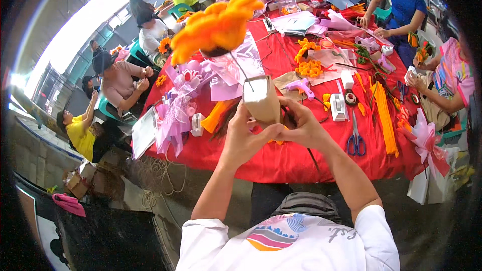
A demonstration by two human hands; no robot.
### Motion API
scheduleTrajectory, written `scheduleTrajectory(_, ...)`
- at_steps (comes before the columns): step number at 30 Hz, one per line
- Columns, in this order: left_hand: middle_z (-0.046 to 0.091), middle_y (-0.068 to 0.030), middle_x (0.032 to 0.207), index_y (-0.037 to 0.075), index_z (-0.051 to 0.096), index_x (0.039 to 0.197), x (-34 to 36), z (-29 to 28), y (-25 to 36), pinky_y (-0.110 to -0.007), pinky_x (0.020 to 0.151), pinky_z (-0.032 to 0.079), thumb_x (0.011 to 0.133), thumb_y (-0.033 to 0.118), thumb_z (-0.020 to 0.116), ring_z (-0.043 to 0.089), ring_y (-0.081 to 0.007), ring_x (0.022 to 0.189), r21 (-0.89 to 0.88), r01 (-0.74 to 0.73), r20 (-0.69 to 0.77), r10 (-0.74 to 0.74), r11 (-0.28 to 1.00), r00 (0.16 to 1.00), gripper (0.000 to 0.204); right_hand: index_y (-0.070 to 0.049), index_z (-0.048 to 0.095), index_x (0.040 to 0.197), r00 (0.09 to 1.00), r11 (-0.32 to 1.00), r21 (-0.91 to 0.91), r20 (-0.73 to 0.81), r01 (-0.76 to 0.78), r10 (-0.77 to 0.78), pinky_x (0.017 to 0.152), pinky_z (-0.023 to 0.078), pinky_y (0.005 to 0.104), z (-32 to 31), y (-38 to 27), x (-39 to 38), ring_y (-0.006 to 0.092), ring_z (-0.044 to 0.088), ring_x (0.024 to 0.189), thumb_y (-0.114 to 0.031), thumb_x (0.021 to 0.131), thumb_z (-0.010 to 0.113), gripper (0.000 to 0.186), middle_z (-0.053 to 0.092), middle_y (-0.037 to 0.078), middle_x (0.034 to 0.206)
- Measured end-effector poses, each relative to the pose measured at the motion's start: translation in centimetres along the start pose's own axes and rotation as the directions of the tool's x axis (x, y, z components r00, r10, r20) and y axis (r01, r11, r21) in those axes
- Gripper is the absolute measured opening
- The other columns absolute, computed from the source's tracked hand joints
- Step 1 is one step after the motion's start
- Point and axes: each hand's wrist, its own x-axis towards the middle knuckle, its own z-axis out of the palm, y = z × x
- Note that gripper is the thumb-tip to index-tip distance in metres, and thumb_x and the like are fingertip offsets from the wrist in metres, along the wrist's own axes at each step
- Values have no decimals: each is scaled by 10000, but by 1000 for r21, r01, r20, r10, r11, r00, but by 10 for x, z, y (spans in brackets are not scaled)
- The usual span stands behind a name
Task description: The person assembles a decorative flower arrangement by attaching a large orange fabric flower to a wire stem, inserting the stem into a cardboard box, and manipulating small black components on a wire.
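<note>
Your left hand (243, 136) and right hand (306, 126) curl around a pale block (266, 105). An orange flower (216, 27) leans above them; blue scissors (356, 136) lie right of your right hand.

A pink cloth (69, 205) lies near a brown box (76, 185), lower left.

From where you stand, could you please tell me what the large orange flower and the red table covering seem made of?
The large orange flower looks like matte, fuzzy chenille or similar soft fibre, judging by its fluffy edges. The red table covering seems to be smooth cloth, possibly thin plastic, given its wrinkles.
</note>
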Motion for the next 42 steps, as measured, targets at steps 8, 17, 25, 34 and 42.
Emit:
scheduleTrajectory(8, 652, -85, 1024, 6, 536, 1167, -37, -9, -38, -310, 821, 524, 739, 65, 749, 642, -158, 921, 49, 43, -194, -33, 998, 980, 482, -56, 457, 1316, 967, 750, -633, -10, 190, -253, 748, 436, 215, 22, 35, -20, 110, 521, 864, -79, 697, 796, 707, 485, 42, 1163)
scheduleTrajectory(17, 577, -72, 1096, 35, 444, 1257, -56, -140, -69, -339, 871, 486, 686, 13, 735, 580, -174, 1003, 180, 302, -333, -230, 936, 914, 640, -23, 546, 1193, 904, 636, -739, -400, -220, -152, 521, 348, 189, -36, -14, -87, 61, 422, 667, -90, 750, 738, 488, 531, 46, 1082)
scheduleTrajectory(25, 617, -100, 1028, -10, 526, 1190, -22, -195, -151, -340, 812, 501, 652, 52, 747, 609, -201, 924, 111, 487, -288, -441, 866, 850, 584, -2, 549, 1169, 791, 615, -676, -597, -406, -134, 504, 325, 186, -59, -31, -165, 33, 360, 552, -30, 770, 688, 423, 561, 54, 1017)
scheduleTrajectory(34, 612, -125, 970, -56, 540, 1140, 43, -194, -177, -321, 705, 508, 614, 132, 747, 606, -209, 853, 308, 617, -191, -588, 724, 786, 595, -9, 545, 1102, 680, 615, -578, -727, -536, -90, 495, 363, 180, -67, -57, -212, 43, 460, 553, -153, 949, 547, 210, 545, 12, 809)
scheduleTrajectory(42, 625, -119, 860, -56, 575, 1053, 62, -181, -194, -356, 648, 526, 619, 106, 730, 627, -209, 744, 319, 658, -163, -644, 682, 747, 488, -1, 554, 1032, 650, 671, -458, -758, -583, 47, 483, 387, 218, -67, -73, -230, 90, 500, 518, -380, 1010, 369, 423, 537, 20, 742)
